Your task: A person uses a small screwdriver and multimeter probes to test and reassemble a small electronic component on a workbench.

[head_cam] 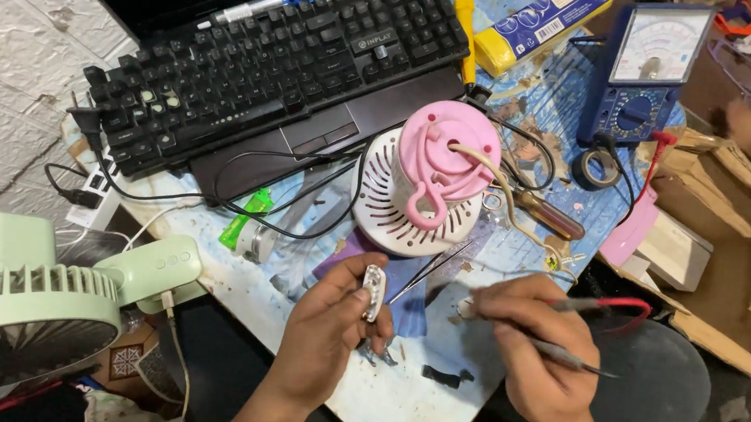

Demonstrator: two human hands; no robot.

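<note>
My left hand (323,332) pinches a small white oblong part (373,292) upright over the table's near edge. My right hand (536,344) grips thin metal probes (561,352), one with a red lead (622,306), their tips pointing left toward that part. Just beyond both hands stands a pink and white round fan housing (427,184) with a cream cable coming out of its top. Slim tweezers (429,271) lie between the housing and my hands.
A black keyboard (272,55) sits on a laptop at the back left. A blue analogue multimeter (646,67) stands back right, beside a roll of black tape (595,168). A pale green desk fan (25,299) is at the left. Torn cardboard (749,231) lies right.
</note>
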